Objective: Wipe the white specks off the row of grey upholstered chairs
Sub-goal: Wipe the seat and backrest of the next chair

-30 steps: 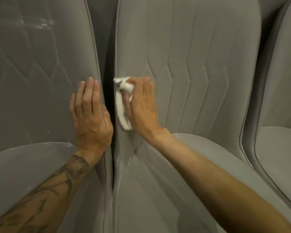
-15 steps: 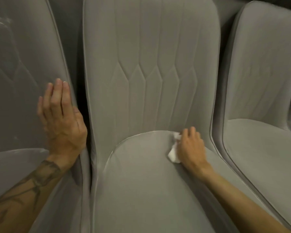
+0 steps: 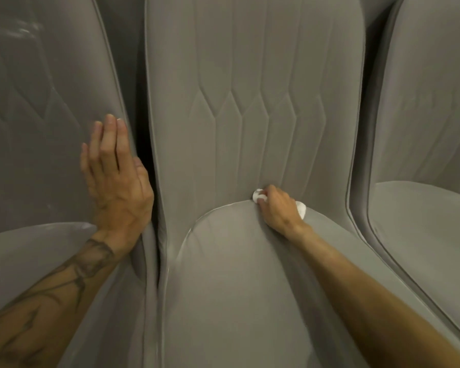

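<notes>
Three grey upholstered chairs stand side by side. On the middle chair (image 3: 250,102), my right hand (image 3: 278,208) is closed around a bunched white cloth (image 3: 258,195) and presses it into the seam where backrest meets seat. A bit of the cloth also pokes out behind my palm. My left hand (image 3: 114,179) lies flat, fingers together, on the right edge of the left chair's backrest (image 3: 43,123), pushing it away from the middle chair. Faint white marks show on the left chair near its top and along its seat seam.
A narrow dark gap (image 3: 146,155) runs between the left and middle chairs. The right chair (image 3: 422,128) stands close against the middle one. Both my forearms reach in from the bottom of the view.
My right hand left the middle chair's left edge and went down and right to the seat seam, then slid a little left along it, bunching the cloth. My left hand kept its place.
</notes>
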Available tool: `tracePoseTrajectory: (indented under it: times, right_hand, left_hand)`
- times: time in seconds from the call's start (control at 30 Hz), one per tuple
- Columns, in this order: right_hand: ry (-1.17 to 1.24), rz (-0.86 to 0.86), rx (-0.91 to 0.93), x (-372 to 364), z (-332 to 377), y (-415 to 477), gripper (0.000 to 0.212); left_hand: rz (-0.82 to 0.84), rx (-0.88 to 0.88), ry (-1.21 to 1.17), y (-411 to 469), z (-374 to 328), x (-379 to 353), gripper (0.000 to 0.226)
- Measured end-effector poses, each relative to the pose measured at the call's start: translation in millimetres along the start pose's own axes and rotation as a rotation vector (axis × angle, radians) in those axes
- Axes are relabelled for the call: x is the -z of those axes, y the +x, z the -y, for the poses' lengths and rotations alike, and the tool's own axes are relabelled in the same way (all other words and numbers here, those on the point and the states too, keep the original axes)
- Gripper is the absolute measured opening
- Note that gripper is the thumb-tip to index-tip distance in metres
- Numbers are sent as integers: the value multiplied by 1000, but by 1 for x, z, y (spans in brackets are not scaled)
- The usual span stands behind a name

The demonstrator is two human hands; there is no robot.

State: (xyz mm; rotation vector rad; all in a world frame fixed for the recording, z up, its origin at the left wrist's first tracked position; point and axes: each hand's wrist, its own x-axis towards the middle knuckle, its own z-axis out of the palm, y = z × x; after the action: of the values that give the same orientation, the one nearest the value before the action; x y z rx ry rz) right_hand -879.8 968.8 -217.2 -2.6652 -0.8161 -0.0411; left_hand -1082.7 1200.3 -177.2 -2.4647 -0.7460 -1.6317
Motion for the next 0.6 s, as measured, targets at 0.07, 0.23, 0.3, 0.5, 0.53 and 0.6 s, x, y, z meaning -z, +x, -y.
tracePoseTrajectory:
  times: [0.07,0.23,0.3,0.5,0.53,0.6]
  right_hand:
    - [-91,-27,83,6,-17,-4,28]
    - [-269,-165,-139,-5,-35,-12,25]
    - [-215,-132,-205,-11,-15,-4,25]
    - [-91,-10,125,-19,35,-8,28]
    - [-102,7,194,-18,37,-12,29]
    - [-149,-24,236,-11,25,-13,28]
  left_hand:
    - [55,-21,5,-2,-2,9,59]
    - [227,-30,-67,-41,-3,49,64]
    - [325,-8,-82,-69,-3,66,61]
    - [556,3,-52,-114,-13,88,35]
    - [587,-26,-50,-117,-15,89,30]
    - [626,-84,-40,-123,-17,88,22]
